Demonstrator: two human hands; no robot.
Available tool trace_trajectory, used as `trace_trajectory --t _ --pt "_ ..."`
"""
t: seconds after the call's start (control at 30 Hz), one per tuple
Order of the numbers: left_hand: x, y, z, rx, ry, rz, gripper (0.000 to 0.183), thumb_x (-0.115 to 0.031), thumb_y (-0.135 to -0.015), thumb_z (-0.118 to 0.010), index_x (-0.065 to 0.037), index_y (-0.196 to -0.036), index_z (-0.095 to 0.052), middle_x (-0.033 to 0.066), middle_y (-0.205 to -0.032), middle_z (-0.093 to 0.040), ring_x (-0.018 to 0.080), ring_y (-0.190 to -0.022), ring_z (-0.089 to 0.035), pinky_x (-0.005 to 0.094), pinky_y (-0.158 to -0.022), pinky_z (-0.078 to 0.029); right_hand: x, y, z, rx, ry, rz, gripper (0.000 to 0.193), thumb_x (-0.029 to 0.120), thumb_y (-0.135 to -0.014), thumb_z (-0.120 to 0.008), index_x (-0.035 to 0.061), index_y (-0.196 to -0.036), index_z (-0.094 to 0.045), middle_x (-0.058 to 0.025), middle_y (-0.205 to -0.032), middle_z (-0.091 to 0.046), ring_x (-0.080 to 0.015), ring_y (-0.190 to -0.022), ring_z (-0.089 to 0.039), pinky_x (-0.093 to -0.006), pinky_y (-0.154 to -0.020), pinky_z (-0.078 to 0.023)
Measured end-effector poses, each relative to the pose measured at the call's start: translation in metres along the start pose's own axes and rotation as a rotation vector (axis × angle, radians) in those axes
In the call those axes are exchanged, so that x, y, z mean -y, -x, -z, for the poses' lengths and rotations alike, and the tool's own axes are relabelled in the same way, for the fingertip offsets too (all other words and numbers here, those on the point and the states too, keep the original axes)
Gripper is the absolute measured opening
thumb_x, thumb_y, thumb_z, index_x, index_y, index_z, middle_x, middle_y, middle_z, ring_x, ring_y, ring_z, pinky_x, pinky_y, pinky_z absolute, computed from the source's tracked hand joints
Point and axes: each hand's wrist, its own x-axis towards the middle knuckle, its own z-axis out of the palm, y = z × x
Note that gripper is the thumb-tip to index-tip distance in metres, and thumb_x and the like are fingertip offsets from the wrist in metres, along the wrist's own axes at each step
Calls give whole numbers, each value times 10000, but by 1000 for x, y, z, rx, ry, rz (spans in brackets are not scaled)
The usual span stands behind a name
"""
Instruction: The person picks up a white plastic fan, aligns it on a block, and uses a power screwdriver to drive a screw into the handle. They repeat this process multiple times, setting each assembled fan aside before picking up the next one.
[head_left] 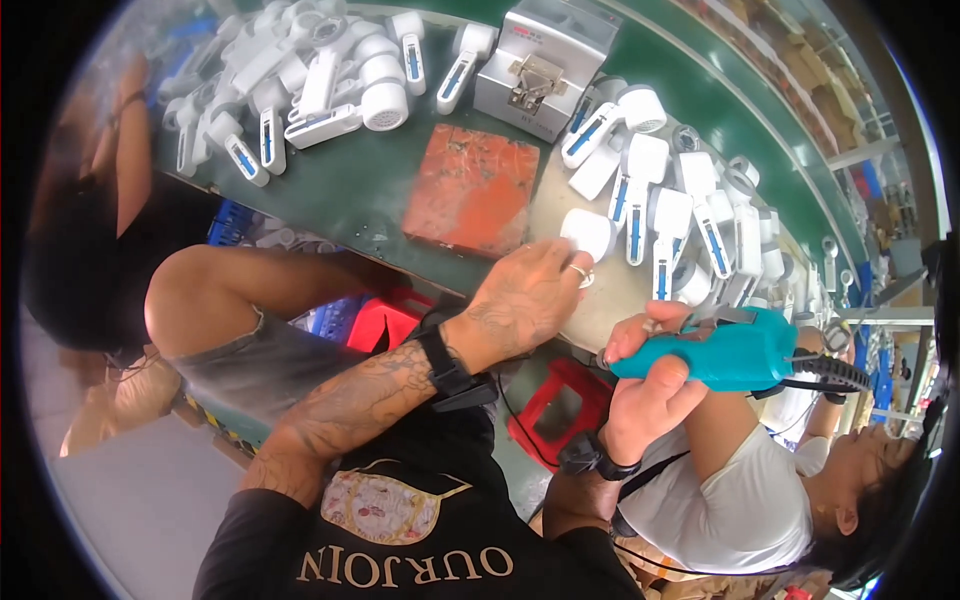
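My left hand [530, 295] reaches over the near edge of the bench, fingers closed on a white unit with a rounded head [588, 234]; the rest of that unit is hidden under the fingers. In my right hand [650, 395] is a teal electric screwdriver [715, 355], gripped around its body with its nose pointing left, toward the left hand. Beyond the left hand are several white shower-head-shaped units [640, 205] with blue strips along their handles, lying on a beige mat [555, 215]. A worn orange-red block [472, 190] rests left of the mat.
A silver screw-feeder-like box [545, 70] stands behind the block. More white units [320, 75] are heaped at the far left of the green bench [345, 195]. Red stools [565, 405] stand below. One person [740, 490] sits close at right, another [90, 220] at left.
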Motion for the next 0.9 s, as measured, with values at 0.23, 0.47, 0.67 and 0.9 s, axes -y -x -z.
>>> trace_trajectory --t 0.23,0.47,0.67,0.9 --pt "20 20 24 -59 23 -141 280 -142 -815 -664 0 -1043 -587 130 -949 -567 315 -891 -589 396 -789 -497 -2 -2 -10 -28 50 10 770 661 -902 -564 -77 -1109 -498 -88 -659 -510 -182 -557 -511 -285 -484 -406" --pt "28 10 31 55 29 -81 240 -178 -797 -727 -64 -996 -656 63 -925 -574 260 -981 -535 401 -811 -427 1 -10 -21 -38 71 15 786 701 -909 -496 -54 -1127 -503 -67 -650 -495 -173 -541 -486 -286 -497 -388" --pt "38 -2 67 120 358 9 222 -212 -797 -755 -75 -962 -698 70 -914 -601 282 -990 -554 413 -821 -427 9 -25 -30 -139 -44 33 763 731 -908 -452 14 -1156 -531 -24 -662 -494 -143 -538 -450 -274 -539 -355" --pt "66 -33 94 90 289 131 259 -197 -817 -736 -54 -1015 -651 97 -967 -592 308 -930 -601 383 -784 -507 12 -48 -46 -120 -184 33 719 728 -913 -450 50 -1133 -538 2 -648 -468 -125 -530 -424 -268 -535 -339"
